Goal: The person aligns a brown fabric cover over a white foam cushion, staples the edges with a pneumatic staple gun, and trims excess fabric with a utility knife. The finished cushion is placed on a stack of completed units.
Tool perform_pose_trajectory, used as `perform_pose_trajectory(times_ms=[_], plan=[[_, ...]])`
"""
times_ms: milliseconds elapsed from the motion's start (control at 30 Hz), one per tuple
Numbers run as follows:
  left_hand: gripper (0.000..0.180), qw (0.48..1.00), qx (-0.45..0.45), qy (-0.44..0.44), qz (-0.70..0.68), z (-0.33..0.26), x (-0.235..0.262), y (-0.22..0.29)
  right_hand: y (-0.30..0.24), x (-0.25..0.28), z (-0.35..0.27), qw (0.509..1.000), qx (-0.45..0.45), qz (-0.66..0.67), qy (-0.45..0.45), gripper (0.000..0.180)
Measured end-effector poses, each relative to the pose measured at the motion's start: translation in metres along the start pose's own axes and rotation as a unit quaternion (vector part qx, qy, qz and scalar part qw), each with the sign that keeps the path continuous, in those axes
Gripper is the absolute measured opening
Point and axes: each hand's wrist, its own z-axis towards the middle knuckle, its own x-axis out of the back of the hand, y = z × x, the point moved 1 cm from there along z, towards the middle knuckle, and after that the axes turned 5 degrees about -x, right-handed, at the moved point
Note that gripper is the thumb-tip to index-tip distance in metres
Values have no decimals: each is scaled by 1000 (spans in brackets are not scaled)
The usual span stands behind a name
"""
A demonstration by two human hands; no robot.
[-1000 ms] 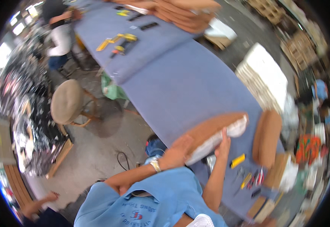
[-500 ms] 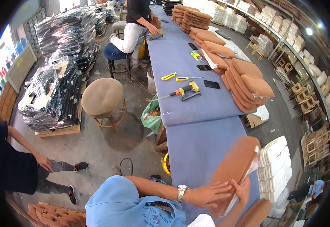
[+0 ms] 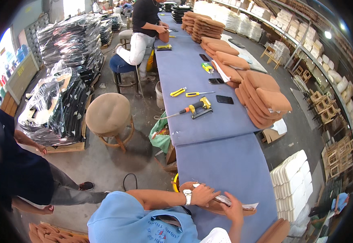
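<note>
A brown fabric-covered seat cushion [image 3: 213,207] lies low on the blue table in front of me, seen nearly edge-on, with white material showing along its upper side. My left hand [image 3: 202,195], with a watch at the wrist, is closed over the cushion's upper edge. Closer to its right end, my right hand [image 3: 233,208] grips the same cushion by the edge and the white material. Some of the fingertips are hidden against the cushion. Another brown cushion [image 3: 274,231] rests at the lower right, near my right forearm.
Farther along the blue table [image 3: 221,156] lie a yellow-and-black staple gun [image 3: 197,107], a screwdriver [image 3: 198,94], a yellow cutter [image 3: 178,92] and phones [image 3: 224,99]. Brown cushions [image 3: 261,97] are stacked on the right, white pads [image 3: 292,184] beyond. A stool [image 3: 108,115] and a co-worker [image 3: 20,158] are left.
The cushion, raised and tilted before, is now lower and flatter on the table, turned so its white material shows. Both my hands shifted along with it. The co-worker at left moved right.
</note>
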Motion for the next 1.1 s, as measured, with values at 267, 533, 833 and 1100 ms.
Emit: perform_pose_trajectory(times_ms=[267, 533, 833, 1100], plan=[[99, 994, -34, -99, -21, 41, 19, 8, 89, -37, -126, 827, -198, 373, 370, 41], [102, 993, -10, -114, 8, 46, -11, 78, 139, -117, -257, 873, -333, 182, 307, 31], [93, 991, 84, -107, 0, 24, -17, 137, 269, -94, -394, 795, -514, -53, 317, 55], [79, 989, 145, -41, 10, 18, -29, 154, 327, -106, -434, 799, -541, -65, 253, 47]])
